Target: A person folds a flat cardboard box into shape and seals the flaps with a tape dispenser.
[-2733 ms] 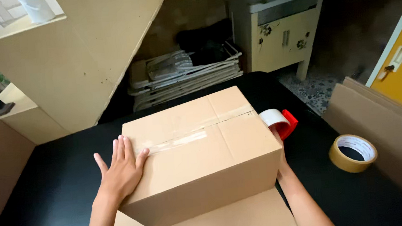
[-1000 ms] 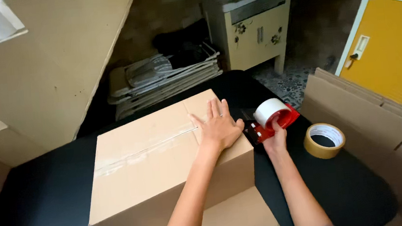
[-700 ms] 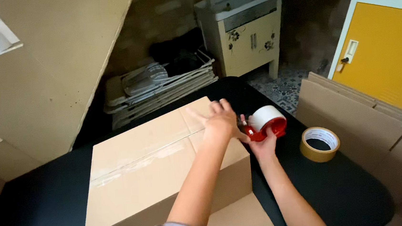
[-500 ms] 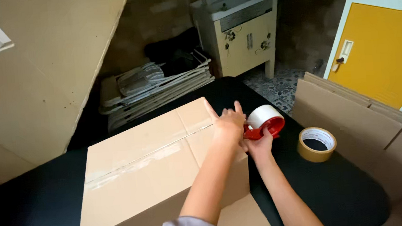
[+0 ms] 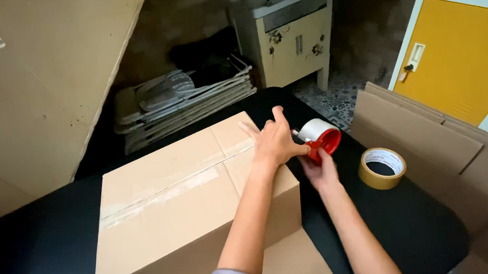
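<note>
Resting on the black bench [image 5: 44, 251], a closed cardboard box [image 5: 181, 217] serves as the landmark, its top seam already covered by a strip of clear tape running across the lid. Just past the box's far right corner, the left hand [image 5: 273, 143] lies across the top edge with fingers spread and apart, its thumb reaching toward a red tape dispenser [image 5: 321, 139] loaded with a white roll. The right hand [image 5: 318, 169] sits directly to the right of the box, at that same corner, curled shut around the handle of the tape dispenser, which is held just beside the box's upper edge; whether the dispenser actually touches the cardboard cannot be told. Further right of the box, well apart from it, a roll of brown tape [image 5: 382, 168] lies flat on the bench. Under the box, at its near side, a flat sheet of cardboard [image 5: 292, 266] pokes out. To the right of the box, beyond the brown roll, folded cardboard sheets [image 5: 424, 140] lean at the bench's edge, with a yellow door [image 5: 469, 49] behind them. Beyond the box, on the floor, a stack of flattened white items [image 5: 183, 101] lies, and a cream cabinet [image 5: 291, 34] with a sink on top stands beyond the box's far right corner
</note>
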